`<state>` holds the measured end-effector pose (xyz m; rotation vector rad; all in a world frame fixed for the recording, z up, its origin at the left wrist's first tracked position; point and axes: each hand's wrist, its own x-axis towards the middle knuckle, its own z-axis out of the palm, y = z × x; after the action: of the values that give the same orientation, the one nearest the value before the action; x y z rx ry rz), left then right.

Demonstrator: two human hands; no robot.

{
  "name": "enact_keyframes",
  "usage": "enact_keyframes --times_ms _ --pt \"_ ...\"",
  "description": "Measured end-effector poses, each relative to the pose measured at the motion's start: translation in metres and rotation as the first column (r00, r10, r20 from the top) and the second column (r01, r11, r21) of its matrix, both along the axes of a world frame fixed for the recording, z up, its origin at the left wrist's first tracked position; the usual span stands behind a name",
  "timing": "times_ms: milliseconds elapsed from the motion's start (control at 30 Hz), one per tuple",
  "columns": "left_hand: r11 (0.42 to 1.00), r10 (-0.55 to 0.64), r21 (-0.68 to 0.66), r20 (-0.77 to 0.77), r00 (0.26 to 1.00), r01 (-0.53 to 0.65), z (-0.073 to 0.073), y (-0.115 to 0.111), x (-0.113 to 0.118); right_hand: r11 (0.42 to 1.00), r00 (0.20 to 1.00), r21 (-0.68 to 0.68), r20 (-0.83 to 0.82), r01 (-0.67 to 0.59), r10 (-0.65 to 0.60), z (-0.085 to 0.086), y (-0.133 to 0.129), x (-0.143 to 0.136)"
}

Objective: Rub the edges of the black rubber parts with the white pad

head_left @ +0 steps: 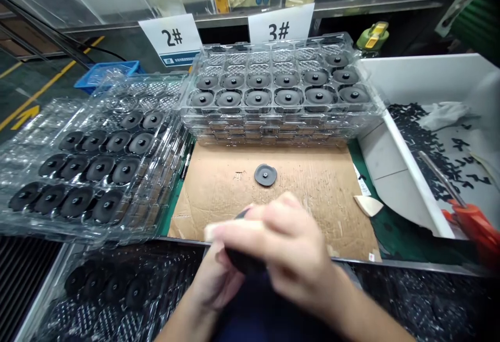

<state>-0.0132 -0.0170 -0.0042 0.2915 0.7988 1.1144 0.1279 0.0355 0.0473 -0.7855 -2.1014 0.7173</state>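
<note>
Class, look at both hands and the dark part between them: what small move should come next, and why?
Probably, the left hand should steady the dark part while the right hand finishes with it, before either reaches for the loose disc. Both hands are at the part, the right one blurred, while the disc lies untouched on the cardboard.

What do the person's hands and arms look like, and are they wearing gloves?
The left hand and right hand wear no full gloves. No sleeves or watch show on the forearms. Dark blue clothing shows between them. Something pale is at a right fingertip, too blurry to name.
</note>
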Motion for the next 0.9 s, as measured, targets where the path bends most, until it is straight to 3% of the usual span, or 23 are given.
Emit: enact_keyframes --times_ms 67,167,267,333,367,433,533,567,667,733,800,900 --pt "0.999 0.021 0.033 0.038 0.999 -0.022 -0.001 0.001 -0.004 0.98 0.994 -0.167 0.007 0.106 -0.106 -0.016 0.007 0.009" --pt "0.999 0.026 0.034 0.118 0.993 -0.03 0.001 0.002 -0.013 0.907 0.964 -0.33 0.116 0.263 -0.238 -0.057 0.008 0.024" --pt "1.0 0.027 0.005 0.144 0.989 -0.028 0.003 0.002 -0.018 0.902 0.956 -0.343 0.22 0.262 -0.194 -0.102 -0.003 0.03" --pt "1.0 0.028 0.003 0.148 0.989 -0.029 0.002 0.003 -0.018 0.909 0.95 -0.332 0.264 0.251 -0.166 -0.116 -0.009 0.029" --pt "1.0 0.027 0.003 0.147 0.989 -0.027 0.002 0.003 -0.017 0.907 0.945 -0.331 0.278 0.261 -0.171 -0.115 -0.01 0.028" --pt "1.0 0.019 0.005 0.149 0.989 -0.02 0.002 0.003 -0.014 0.892 0.931 -0.323 0.289 0.315 -0.224 -0.096 -0.01 0.026" --pt "0.998 0.057 0.002 0.127 0.99 -0.058 0.003 0.003 -0.007 0.884 0.922 -0.269 0.172 0.383 -0.347 -0.044 -0.01 0.017" --pt "0.998 0.066 -0.007 0.116 0.991 -0.066 0.004 0.003 -0.006 0.91 0.934 -0.209 0.1 0.357 -0.344 -0.027 -0.013 0.013" --pt "0.998 0.037 -0.053 0.093 0.995 -0.032 0.006 0.004 -0.004 0.992 0.992 0.003 0.019 0.125 -0.125 0.006 -0.022 -0.001" --pt "0.998 0.025 -0.052 0.086 0.996 -0.021 0.005 0.006 -0.006 0.999 0.996 -0.033 0.083 0.016 -0.013 0.011 -0.024 -0.008" --pt "0.998 0.057 -0.022 0.084 0.995 -0.055 0.004 0.006 -0.007 0.992 0.986 -0.13 0.164 -0.008 0.029 0.009 -0.021 -0.013" --pt "0.999 0.039 -0.034 0.087 0.995 -0.036 0.002 0.005 -0.007 0.995 0.985 -0.071 0.158 0.076 -0.064 0.005 -0.013 -0.019"
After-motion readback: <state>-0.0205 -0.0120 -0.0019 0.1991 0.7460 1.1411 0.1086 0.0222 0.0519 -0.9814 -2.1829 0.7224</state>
